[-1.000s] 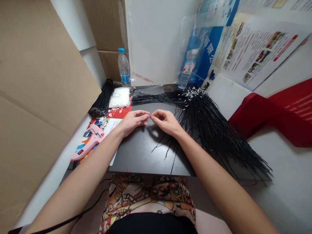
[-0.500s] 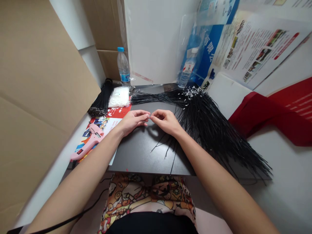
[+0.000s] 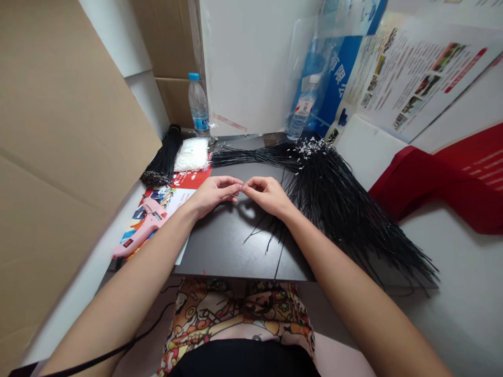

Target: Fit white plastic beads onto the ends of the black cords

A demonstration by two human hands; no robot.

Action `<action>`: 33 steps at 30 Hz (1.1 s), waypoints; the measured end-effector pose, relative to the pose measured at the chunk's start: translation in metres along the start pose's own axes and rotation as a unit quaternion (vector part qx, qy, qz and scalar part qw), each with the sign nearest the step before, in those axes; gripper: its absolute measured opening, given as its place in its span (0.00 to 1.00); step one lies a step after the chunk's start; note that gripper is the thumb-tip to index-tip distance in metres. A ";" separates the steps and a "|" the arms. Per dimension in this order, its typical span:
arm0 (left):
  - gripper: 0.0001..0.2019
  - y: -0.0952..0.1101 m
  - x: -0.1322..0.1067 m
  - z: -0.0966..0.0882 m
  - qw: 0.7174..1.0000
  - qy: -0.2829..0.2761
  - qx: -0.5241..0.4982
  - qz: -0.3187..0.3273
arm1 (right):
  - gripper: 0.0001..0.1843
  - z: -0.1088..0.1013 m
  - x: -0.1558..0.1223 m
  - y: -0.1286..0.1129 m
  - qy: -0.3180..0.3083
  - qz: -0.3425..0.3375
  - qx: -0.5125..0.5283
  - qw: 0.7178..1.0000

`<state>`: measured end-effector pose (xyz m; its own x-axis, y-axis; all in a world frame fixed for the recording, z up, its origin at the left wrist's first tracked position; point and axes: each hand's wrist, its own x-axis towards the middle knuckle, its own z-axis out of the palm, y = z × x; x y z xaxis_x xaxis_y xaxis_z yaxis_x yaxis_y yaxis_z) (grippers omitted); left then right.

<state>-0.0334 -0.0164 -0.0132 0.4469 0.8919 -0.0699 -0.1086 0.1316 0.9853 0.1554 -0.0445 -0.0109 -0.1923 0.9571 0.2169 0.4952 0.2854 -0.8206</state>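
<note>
The left hand [image 3: 214,198] and right hand [image 3: 268,196] are held in a narrow pinch, fingertips almost meeting above the black worktop [image 3: 223,246] and gripping a thin strand [image 3: 239,188], too fine to identify further. A fanned bundle of black cords [image 3: 338,209] lies just beside the right hand. A bag of small white pieces [image 3: 192,155] and a pink glue gun [image 3: 143,222] lie near the left hand.

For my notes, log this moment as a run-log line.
right hand: fingertips touching left hand | held item unclear | beside: black cords, dark board
</note>
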 end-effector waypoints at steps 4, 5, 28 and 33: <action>0.15 0.000 0.000 0.000 1.000 0.000 0.002 0.006 | 0.16 0.000 -0.001 -0.001 0.010 -0.007 -0.006 1.000; 0.15 0.000 0.000 0.001 1.000 0.001 0.003 0.007 | 0.16 0.000 -0.001 -0.002 0.013 -0.009 -0.008 1.000; 0.16 0.004 -0.003 0.007 0.988 0.043 0.126 0.080 | 0.12 0.000 -0.003 -0.012 0.041 0.017 -0.057 0.997; 0.16 0.003 -0.002 0.008 0.984 0.035 0.140 0.102 | 0.12 0.001 -0.002 -0.011 0.038 0.023 -0.041 0.998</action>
<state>-0.0278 -0.0211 -0.0094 0.3774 0.9163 0.1338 0.0636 -0.1698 0.9834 0.1496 -0.0498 -0.0034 -0.1056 0.9693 0.2222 0.5701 0.2421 -0.7851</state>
